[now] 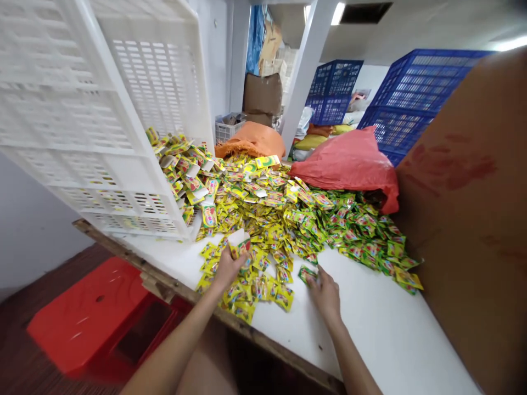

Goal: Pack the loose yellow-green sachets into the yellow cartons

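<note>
My left hand (226, 270) grips a small printed carton (240, 244) with its white end flap standing up. The carton is held over a spread of yellow sachets (263, 286) near the table's front edge. Further right, my right hand (326, 294) has its thumb and fingers on a small green sachet (306, 275), close to the white table top (362, 307). Behind the hands lies a heap of yellow sachets (274, 233), which turns into green sachets (358, 236) on the right. Flattened or empty-looking cartons (247, 181) are piled at the back of the heap.
A tilted white plastic crate (107, 159) spills cartons at the left. An orange sack (253, 140) and a red sack (346, 162) lie behind the heap. A large brown board (473, 230) borders the right side. A red stool (90, 312) stands below the table at left.
</note>
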Motion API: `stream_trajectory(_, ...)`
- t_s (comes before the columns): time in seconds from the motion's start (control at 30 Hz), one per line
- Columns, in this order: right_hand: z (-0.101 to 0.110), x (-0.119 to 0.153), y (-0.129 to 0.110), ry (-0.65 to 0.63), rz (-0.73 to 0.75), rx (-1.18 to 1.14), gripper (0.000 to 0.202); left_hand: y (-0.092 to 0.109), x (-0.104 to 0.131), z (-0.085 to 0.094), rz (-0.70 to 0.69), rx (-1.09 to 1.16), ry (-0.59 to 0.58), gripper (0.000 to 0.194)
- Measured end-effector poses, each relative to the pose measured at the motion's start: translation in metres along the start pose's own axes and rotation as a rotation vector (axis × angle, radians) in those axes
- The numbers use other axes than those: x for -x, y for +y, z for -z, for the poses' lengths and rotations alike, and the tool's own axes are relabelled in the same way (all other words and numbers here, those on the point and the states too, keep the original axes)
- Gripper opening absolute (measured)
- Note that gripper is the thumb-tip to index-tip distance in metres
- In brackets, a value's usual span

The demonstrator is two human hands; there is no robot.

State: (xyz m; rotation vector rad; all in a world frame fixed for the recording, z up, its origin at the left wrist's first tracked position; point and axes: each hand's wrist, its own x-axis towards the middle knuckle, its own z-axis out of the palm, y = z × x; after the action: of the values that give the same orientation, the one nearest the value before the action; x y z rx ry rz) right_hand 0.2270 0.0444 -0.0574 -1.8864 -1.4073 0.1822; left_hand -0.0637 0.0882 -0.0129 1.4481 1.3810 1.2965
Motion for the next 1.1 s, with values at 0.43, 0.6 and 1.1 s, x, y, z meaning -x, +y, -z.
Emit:
stream_trajectory(0.43,0.028,0.025,-0.049,-0.563,0.083,-0.362,0.02,-0.006,0.057,-0.014,0.142,0.254,-0.109,0.029)
stream_trajectory(0.6,0.027,0.014,-0.069,-0.698,0.259,-0.176,0.009,-0.004,0.061,-0.015,0.101,0.234,-0.153,0.032)
stream_trajectory(1.1,0.009,0.064,-0.054,-0.476,0.157,0.149,0.028,0.007,0.065,-0.019,0.207,0.333,-0.3,0.034)
